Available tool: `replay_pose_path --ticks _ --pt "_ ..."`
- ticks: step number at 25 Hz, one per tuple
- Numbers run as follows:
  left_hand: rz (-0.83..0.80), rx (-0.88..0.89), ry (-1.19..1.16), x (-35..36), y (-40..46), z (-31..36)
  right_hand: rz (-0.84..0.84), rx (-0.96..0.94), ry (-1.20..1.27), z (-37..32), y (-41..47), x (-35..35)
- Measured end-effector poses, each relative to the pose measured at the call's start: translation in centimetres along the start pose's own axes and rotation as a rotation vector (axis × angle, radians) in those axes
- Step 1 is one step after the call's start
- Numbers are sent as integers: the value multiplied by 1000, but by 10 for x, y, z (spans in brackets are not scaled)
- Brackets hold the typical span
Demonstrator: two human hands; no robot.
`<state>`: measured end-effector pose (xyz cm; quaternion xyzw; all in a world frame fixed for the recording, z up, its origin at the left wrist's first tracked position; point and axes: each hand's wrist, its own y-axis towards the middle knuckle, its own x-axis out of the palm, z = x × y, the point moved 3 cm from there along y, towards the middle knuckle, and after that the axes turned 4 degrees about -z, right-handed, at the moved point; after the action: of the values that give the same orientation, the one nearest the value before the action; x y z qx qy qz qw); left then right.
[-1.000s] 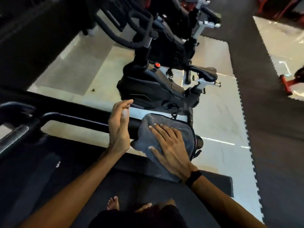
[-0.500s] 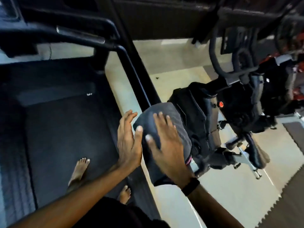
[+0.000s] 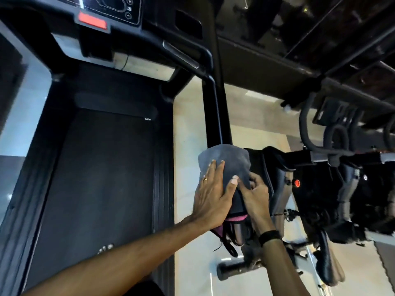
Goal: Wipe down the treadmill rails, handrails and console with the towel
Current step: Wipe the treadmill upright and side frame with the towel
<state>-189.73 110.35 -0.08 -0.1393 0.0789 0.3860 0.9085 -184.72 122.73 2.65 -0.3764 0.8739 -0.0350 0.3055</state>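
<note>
My left hand (image 3: 211,195) lies flat on the towel (image 3: 224,163), fingers straight and pressing it down over the rear end of the right handrail (image 3: 215,116), while my right hand (image 3: 255,194) curls its fingers into the towel's right side and pinches the cloth there. The towel is draped over the rail's end, well back from the console (image 3: 111,9) at the treadmill's front edge. As I see it, the risk is the cloth sliding off: only the top is pinned, so if I pull along the rail with the flat hand alone, the loose lower edge with the pink trim could bunch or drop to the floor between the treadmill and the bike (image 3: 320,189). My right knuckles are also close to the bike's frame, so a careless stroke could knock them against it. I would judge the console and the far left rail not yet reached by this towel. Counting: 1 towel, 2 hands on it, 1 handrail under it, 1 belt (image 3: 96,178), 1 console with 1 red tab, 1 ring, 1 wristband.
</note>
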Motion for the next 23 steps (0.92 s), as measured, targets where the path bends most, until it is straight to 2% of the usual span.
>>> replay_pose_path --ticks 4,7,10,13,15,17,20,23 --pt "-39 -11 -18 -2 8 -5 -41 -4 66 -6 -14 2" --pt "-11 -47 -75 5 12 -6 -93 -103 26 -13 -19 0" --pt "75 -52 -159 20 17 -10 -104 -178 34 -11 -18 -1" --pt "216 -39 -269 31 26 -20 -47 -188 200 -3 5 -6" --pt "262 -88 -364 33 32 -26 -101 -170 283 -5 27 -3" --pt "302 -91 -419 36 39 -31 -195 -181 216 -10 56 9" --pt "251 -117 -535 38 47 -39 -287 -274 125 -18 87 39" --pt "230 -170 -595 38 50 -45 -278 -369 75 -27 100 59"
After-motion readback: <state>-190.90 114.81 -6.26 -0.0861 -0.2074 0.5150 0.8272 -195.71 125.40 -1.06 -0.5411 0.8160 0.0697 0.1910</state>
